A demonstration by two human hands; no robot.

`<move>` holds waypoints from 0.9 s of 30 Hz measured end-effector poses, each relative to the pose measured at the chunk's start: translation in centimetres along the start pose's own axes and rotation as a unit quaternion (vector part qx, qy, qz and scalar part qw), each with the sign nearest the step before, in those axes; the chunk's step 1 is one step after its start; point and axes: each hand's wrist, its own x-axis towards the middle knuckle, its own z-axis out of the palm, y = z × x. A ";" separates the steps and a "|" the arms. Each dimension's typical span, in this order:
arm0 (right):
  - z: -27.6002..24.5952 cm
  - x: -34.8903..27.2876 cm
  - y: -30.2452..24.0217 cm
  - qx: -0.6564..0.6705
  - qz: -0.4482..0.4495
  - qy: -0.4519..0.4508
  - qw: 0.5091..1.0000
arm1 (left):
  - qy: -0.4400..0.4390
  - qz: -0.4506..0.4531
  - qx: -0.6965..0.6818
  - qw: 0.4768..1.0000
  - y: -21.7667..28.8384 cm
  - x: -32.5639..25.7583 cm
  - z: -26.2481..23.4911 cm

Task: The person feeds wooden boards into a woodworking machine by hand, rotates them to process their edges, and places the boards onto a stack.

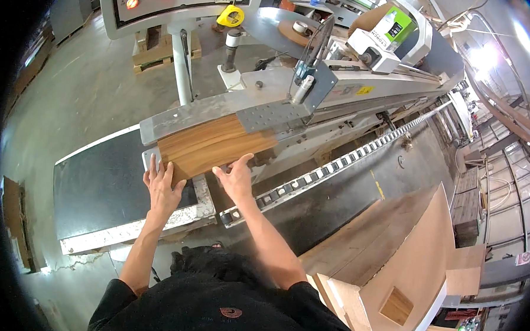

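A wood-grain board (pixel 210 144) lies flat on the bed of a long machine, its far right part under a perforated metal plate (pixel 273 117). At the board's left end, my left hand (pixel 162 189) rests with fingers stretched out and fingertips on the edge. Along the near edge, my right hand (pixel 236 179) has its thumb and forefinger spread apart, touching or very close to the board. Neither hand is wrapped round it. The machine's metal guide (pixel 184 122) runs along the board's far side.
A dark-topped side table (pixel 110 185) adjoins the machine at left. A roller rail (pixel 336 164) stretches away to the right. Large boards (pixel 415 255) stand at lower right. A control panel (pixel 177 2) with lit buttons and a yellow tape measure (pixel 230 16) are at the top.
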 end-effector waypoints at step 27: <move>-20.1 9.8 12.8 0.017 0.051 0.032 0.998 | -0.074 0.030 -0.055 0.995 19.4 10.5 15.6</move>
